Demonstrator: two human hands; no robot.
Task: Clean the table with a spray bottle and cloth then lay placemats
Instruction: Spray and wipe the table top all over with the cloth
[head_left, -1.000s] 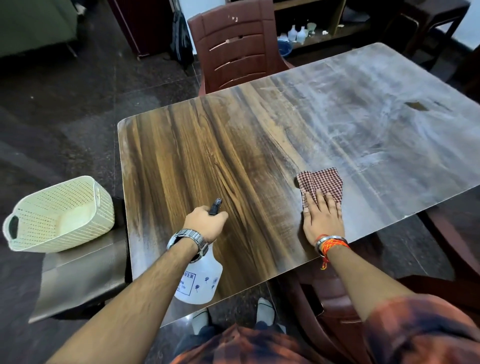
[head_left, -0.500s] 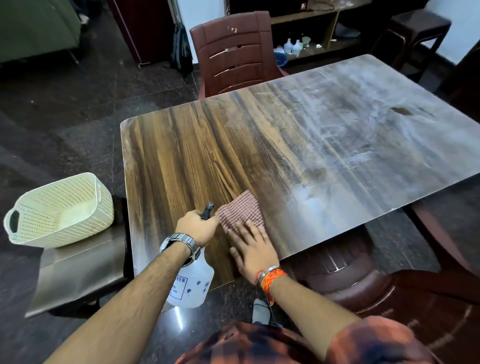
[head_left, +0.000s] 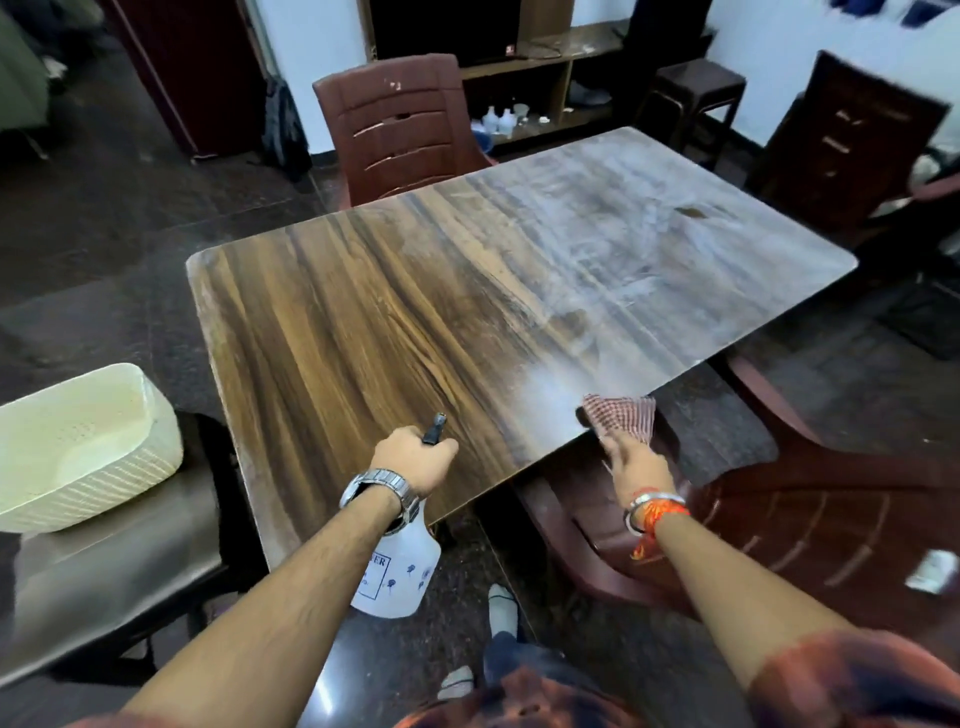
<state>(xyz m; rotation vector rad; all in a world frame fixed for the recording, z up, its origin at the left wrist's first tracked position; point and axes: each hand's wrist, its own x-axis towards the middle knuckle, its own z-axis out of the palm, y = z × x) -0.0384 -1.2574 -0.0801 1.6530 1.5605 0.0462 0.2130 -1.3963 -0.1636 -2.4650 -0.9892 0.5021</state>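
A person stands at the near long edge of a wood-grain table (head_left: 415, 312), both bare forearms reaching over it. The left hand (head_left: 413, 460), a metal watch on its wrist, is curled tight round the neck of a white spray bottle (head_left: 397, 577); the bottle's body hangs below and just outside the table's near edge, while its dark nozzle points in over the tabletop. The right hand (head_left: 636, 467), with a bangle and orange thread at the wrist, touches a red-and-white checked cloth (head_left: 618, 415) at the table's near edge, further right, where part of the cloth overhangs the rim. Motion blur hides whether those fingers press flat or pinch the fabric. The right half of the tabletop shows pale, streaky film; the left half shows dark, clear grain. A cream perforated basket (head_left: 78, 447) sits on a low seat beside the table's left end. A brown plastic chair (head_left: 400, 124) stands at the table's far side.
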